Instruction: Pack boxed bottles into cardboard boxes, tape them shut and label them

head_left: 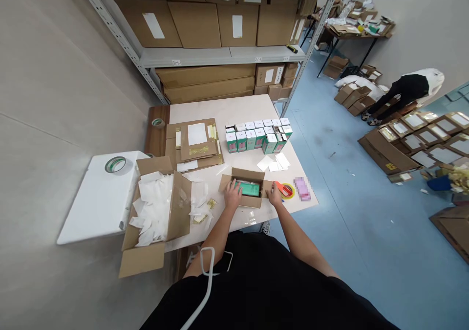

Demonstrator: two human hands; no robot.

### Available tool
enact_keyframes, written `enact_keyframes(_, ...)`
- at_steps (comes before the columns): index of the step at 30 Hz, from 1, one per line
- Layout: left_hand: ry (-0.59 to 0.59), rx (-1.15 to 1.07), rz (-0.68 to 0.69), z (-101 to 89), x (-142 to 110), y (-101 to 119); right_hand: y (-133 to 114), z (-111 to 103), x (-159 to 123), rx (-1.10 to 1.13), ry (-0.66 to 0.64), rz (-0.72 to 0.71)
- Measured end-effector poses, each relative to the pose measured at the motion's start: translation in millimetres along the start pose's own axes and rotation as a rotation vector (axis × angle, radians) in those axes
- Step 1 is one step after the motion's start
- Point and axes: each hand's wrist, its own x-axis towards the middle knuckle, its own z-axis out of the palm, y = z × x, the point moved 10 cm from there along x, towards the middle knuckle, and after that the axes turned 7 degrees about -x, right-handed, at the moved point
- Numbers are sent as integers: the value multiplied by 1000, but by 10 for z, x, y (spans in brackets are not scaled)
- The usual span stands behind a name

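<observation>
A small open cardboard box point(251, 202) stands near the table's front edge with its flaps spread. Inside it lies a green box point(249, 188), flat and lengthwise. My left hand point(232, 194) reaches over the left side of the cardboard box, fingers closed on the left end of the green box. At the other side, my right hand point(274, 194) pinches the right flap point(267, 188). Right beside that hand lies an orange-red tape dispenser point(284, 189) with a yellow roll of tape. Behind the cardboard box stand several green-and-white boxes point(250, 139) in rows.
White cards point(274, 163) lie behind my right hand. To the left stand a carton of white paper point(156, 208) and flattened cardboard point(198, 146). Shelving point(220, 54) with boxes rises behind the table point(223, 106). A person point(410, 90) bends over boxes at far right.
</observation>
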Motion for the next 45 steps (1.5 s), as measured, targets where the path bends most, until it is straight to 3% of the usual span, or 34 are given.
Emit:
enact_keyframes(3,-50,15,-3,-44,18,-157,16,19,-1,33,-61,82)
enact_keyframes(5,-100,35,-22,-41,23,-290,-78,-37,-2,5,-34,62)
enact_keyframes(10,-349,30,-96,220,-120,-588,-380,-157,-42,-162,76,-65)
enact_keyframes(12,-378,21,-105,291,-193,-636,-481,-162,-77,-242,112,-123)
enact_keyframes(18,-248,76,-129,263,-219,-585,-554,-119,-128,-328,112,-170)
enact_keyframes(23,-159,82,-191,224,-267,-430,-582,-176,57,-227,36,-254)
enact_keyframes(29,30,15,-254,364,-805,-22,-746,-347,213,-104,-37,-378)
enact_keyframes(35,128,-14,-349,525,-1242,217,-937,-341,-12,-78,-88,-567)
enact_keyframes(40,248,-69,-377,416,-1522,258,-1174,-286,-247,-35,-158,-731)
enact_keyframes(45,380,-73,-450,152,-1852,179,-1698,-304,-547,40,-247,-943)
